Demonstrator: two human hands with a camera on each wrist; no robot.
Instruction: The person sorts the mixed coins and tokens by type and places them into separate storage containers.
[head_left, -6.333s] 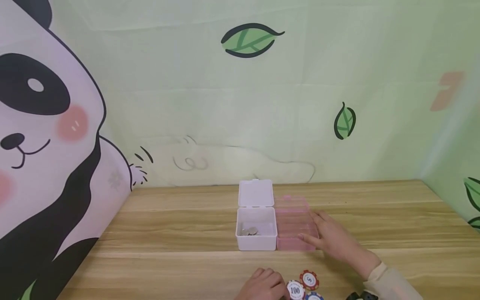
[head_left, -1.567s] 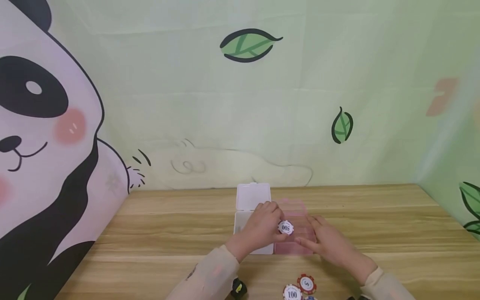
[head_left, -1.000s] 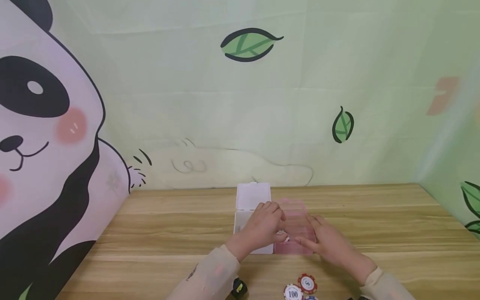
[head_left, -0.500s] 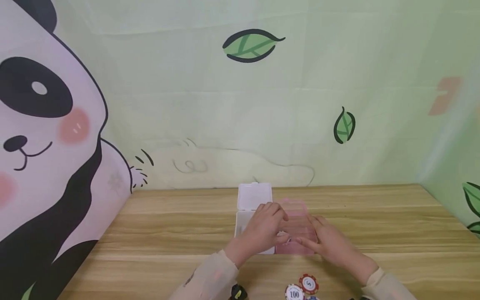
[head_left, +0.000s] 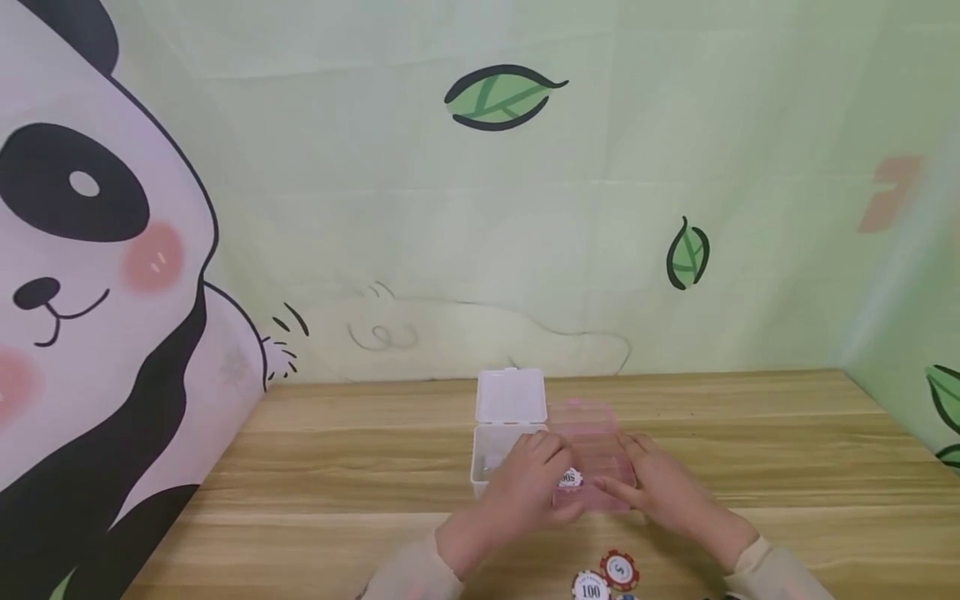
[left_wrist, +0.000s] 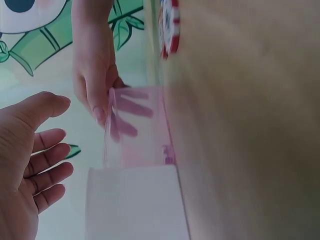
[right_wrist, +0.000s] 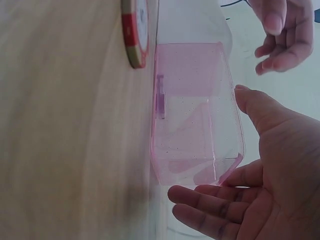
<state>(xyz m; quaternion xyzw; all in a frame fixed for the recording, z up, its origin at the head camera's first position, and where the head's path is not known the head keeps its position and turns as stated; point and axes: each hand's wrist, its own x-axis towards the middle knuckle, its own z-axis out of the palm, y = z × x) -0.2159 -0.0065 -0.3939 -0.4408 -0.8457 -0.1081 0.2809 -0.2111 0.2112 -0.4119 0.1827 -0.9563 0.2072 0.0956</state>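
Observation:
A white poker chip marked 500 (head_left: pixel 570 477) lies on the floor of the see-through pink box (head_left: pixel 600 500), near its left wall; the right wrist view shows the chip (right_wrist: pixel 160 97) edge-on through the plastic. My left hand (head_left: pixel 525 479) hovers over the seam between this box and the white box (head_left: pixel 477 471), fingers parted and holding nothing. My right hand (head_left: pixel 667 483) steadies the pink box from the right, thumb by the front rim and relaxed fingers along the side. Much of the white box is hidden behind my left hand.
Both boxes stand side by side with their lids (head_left: pixel 512 397) tipped back. Nearer me on the wooden table (head_left: pixel 337 542) lie a red chip (head_left: pixel 619 570), a 100 chip (head_left: pixel 591 587) and the edge of a blue chip (head_left: pixel 627 597). A panda-print cloth (head_left: pixel 375 167) hangs behind.
The 500 chip, earlier in my left fingers above the pink box, now lies inside it. My left hand has let go and drawn slightly toward me; my right hand has stayed put.

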